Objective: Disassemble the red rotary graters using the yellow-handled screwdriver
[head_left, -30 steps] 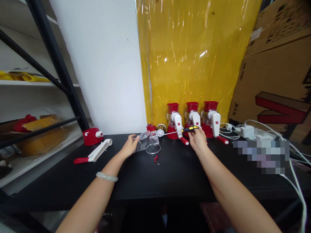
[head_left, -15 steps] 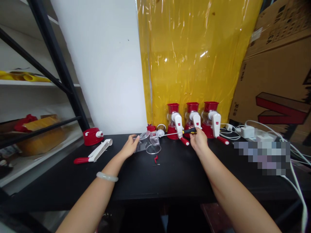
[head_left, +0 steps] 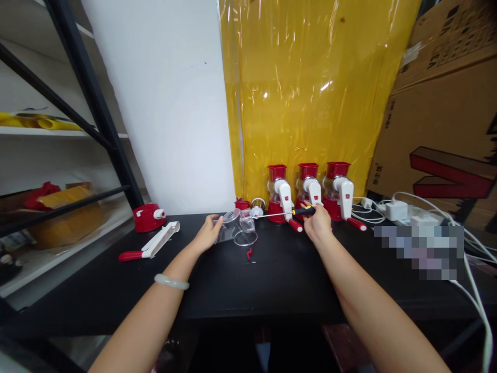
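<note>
My left hand [head_left: 208, 233] is closed on the left side of a clear plastic housing [head_left: 236, 228], which lies tilted over the black table. In my right hand [head_left: 319, 223] is the black and yellow handle of a screwdriver [head_left: 304, 211]. Its long metal shaft points left, with the tip at the housing's right part; the exact contact is too small to tell. Nearer to me, a small red part [head_left: 249, 254] lies on the table beside a tiny screw [head_left: 253, 262]. Behind the housing are a metal grater drum [head_left: 258, 207] and a red piece [head_left: 241, 204].
Three red and white crank graters [head_left: 278, 194] stand at the back right. A red base [head_left: 148, 217] and a white crank with red grip [head_left: 155, 243] lie on the left of the table [head_left: 272, 295]. White cables [head_left: 468, 269] and a carton [head_left: 438, 119] are at the right.
</note>
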The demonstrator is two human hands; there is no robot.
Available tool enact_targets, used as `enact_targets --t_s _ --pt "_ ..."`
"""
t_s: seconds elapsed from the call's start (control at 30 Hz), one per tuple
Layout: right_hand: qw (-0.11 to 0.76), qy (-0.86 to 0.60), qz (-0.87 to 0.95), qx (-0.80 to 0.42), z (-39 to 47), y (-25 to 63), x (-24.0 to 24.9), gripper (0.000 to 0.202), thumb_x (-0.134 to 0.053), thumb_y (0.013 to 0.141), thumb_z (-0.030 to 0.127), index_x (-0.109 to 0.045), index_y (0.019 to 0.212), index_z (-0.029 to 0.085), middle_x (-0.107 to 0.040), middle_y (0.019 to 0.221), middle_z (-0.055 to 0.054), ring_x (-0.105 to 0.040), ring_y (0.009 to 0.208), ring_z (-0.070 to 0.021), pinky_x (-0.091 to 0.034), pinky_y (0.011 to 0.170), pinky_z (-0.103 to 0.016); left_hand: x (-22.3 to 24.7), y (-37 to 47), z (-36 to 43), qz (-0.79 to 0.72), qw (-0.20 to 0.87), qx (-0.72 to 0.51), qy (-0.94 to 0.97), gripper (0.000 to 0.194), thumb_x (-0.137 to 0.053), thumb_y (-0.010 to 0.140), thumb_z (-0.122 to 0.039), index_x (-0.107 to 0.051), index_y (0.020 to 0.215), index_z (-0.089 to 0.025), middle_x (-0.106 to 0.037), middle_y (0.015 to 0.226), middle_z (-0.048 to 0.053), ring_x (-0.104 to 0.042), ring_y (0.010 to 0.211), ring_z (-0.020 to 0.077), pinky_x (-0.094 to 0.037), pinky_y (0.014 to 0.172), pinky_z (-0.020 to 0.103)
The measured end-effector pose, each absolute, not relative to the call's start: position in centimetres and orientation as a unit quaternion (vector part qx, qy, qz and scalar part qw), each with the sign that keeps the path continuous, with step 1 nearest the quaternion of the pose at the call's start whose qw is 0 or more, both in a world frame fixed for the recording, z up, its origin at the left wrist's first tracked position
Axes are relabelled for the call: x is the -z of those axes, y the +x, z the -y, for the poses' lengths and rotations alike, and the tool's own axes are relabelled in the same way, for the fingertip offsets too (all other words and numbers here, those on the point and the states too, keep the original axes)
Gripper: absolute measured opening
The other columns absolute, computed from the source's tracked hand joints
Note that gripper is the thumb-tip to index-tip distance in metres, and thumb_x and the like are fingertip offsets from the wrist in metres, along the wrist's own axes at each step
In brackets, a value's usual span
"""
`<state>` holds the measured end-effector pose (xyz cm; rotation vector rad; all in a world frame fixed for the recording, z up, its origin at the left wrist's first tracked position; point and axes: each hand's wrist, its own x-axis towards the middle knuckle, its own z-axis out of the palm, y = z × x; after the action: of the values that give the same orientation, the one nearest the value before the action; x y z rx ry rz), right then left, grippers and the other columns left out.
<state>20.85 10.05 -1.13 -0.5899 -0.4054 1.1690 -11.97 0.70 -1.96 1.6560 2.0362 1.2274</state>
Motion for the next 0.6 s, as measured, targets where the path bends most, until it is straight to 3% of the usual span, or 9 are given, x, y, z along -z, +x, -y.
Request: enact_targets --t_s 0.1,0.2,0.3,0.43,0.6 --pt "0.781 -0.285 0.201 -0.518 -10.21 20.88 1.22 0.011 -0.051 0.077 0.016 -0.047 0.085 0.021 -0.066 0.079 0.001 -0.056 0.063 -0.011 -0.04 0.049 -0.02 1.92 -11.93 -0.63 -0.698 0.125 -0.422 0.565 0.055 -0.041 0.09 -0.053 -0.047 0.123 -0.009 -0.065 0.113 0.018 -0.062 0.105 0.0273 -0.046 0.09 0.039" --pt "0.781 -0.285 0.202 -0.517 -10.39 20.93 1.32 0.012 -0.056 0.073 0.016 -0.047 0.078 0.02 -0.061 0.072 0.003 -0.051 0.057 -0.0091 -0.034 0.045 -0.019 1.91 -11.92 -0.64 -0.698 0.128 -0.421 0.564 0.055 -0.041 0.09 -0.054 -0.047 0.122 -0.009 -0.065 0.111 0.018 -0.063 0.104 0.0275 -0.047 0.089 0.039" --pt "0.781 -0.281 0.187 -0.526 -10.42 20.93 1.43 0.019 -0.059 0.072 0.014 -0.047 0.084 0.022 -0.055 0.072 0.007 -0.053 0.057 -0.0076 -0.038 0.05 -0.019 1.98 -11.98 -0.75 -0.697 0.128 -0.423 0.565 0.054 -0.041 0.09 -0.053 -0.048 0.121 -0.01 -0.065 0.111 0.017 -0.063 0.104 0.0269 -0.046 0.091 0.039" --pt "0.777 -0.266 0.168 -0.545 -10.31 20.91 1.67 0.025 -0.053 0.074 0.008 -0.051 0.093 0.025 -0.06 0.084 0.007 -0.059 0.066 -0.0063 -0.045 0.06 -0.021 2.12 -12.13 -0.94 -0.696 0.128 -0.419 0.569 0.055 -0.04 0.09 -0.054 -0.046 0.123 -0.01 -0.063 0.116 0.018 -0.061 0.108 0.0266 -0.044 0.094 0.039" --pt "0.781 -0.224 0.17 -0.558 -10.25 20.96 1.56 0.013 -0.049 0.078 0.01 -0.049 0.084 0.022 -0.062 0.082 0.003 -0.064 0.077 -0.0092 -0.054 0.076 -0.026 2.24 -12.29 -0.97 -0.695 0.12 -0.419 0.572 0.057 -0.041 0.089 -0.055 -0.046 0.123 -0.01 -0.062 0.119 0.019 -0.059 0.112 0.0277 -0.043 0.096 0.039"
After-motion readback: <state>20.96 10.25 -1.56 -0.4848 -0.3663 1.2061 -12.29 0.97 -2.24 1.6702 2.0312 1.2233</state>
